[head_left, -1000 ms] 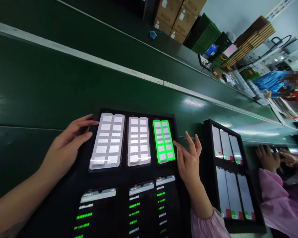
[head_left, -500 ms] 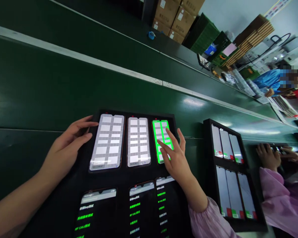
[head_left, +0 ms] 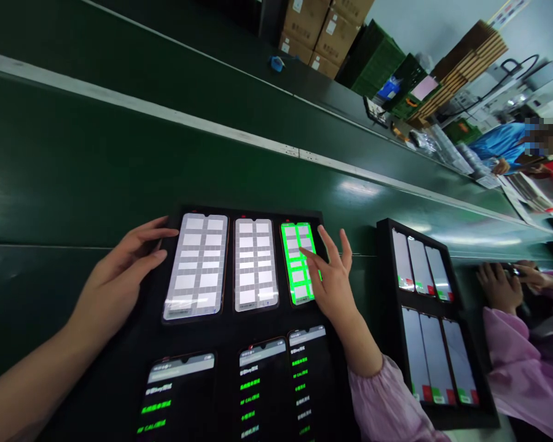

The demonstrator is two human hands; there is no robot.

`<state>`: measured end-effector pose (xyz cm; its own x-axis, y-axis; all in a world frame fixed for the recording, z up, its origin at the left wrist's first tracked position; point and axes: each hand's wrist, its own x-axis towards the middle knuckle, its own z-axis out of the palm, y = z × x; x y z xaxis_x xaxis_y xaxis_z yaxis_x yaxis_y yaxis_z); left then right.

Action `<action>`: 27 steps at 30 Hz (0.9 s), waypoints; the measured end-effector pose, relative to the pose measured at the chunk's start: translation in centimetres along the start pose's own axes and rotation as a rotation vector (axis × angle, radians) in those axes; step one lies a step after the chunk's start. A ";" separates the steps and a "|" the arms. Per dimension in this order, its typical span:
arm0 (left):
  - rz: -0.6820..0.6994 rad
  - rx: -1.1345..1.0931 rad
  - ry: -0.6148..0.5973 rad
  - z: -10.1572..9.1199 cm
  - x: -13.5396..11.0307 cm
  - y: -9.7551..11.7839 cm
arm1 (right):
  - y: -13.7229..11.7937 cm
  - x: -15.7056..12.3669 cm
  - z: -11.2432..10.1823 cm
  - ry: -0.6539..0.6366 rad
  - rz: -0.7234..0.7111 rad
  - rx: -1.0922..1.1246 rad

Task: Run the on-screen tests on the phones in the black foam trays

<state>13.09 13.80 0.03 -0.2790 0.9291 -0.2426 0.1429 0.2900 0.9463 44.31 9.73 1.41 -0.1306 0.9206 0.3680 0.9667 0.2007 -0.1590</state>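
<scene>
A black tray [head_left: 230, 328] lies before me with phones in two rows. The upper row has two phones showing white grids [head_left: 196, 265] [head_left: 255, 264] and one phone with a green grid [head_left: 295, 261]. The lower row shows dark screens with green text [head_left: 258, 387]. My left hand [head_left: 120, 273] rests open on the tray's left edge, fingertips beside the first white-grid phone. My right hand [head_left: 332, 282] is spread open, its index fingertip touching the green-grid screen near its upper part.
A second black tray [head_left: 435, 319] of phones lies to the right. A co-worker in a pink sleeve [head_left: 520, 362] works at the far right. The green conveyor belt [head_left: 120, 159] runs behind the trays. Cardboard boxes [head_left: 322, 31] and green crates stand at the back.
My right hand moved left from the tray's right edge onto the green-grid phone, then slid its fingertip up the screen. More cells turned green. My left hand stayed put.
</scene>
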 end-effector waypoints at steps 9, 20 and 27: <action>-0.041 -0.009 -0.002 0.1 -0.4 1.3 | 1.8 0.8 -0.1 0.110 0.103 0.051; -0.022 -0.002 -0.010 0.1 -0.5 1.6 | 0.5 2.9 0.7 0.016 -0.030 0.036; 0.257 0.029 0.015 0.4 -0.3 -1.1 | -0.9 3.2 0.7 -0.171 -0.174 0.040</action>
<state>13.37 13.26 -1.01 -0.2440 0.9697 0.0085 0.2379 0.0513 0.9699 42.83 12.71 2.04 -0.3326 0.9138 0.2332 0.9175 0.3707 -0.1439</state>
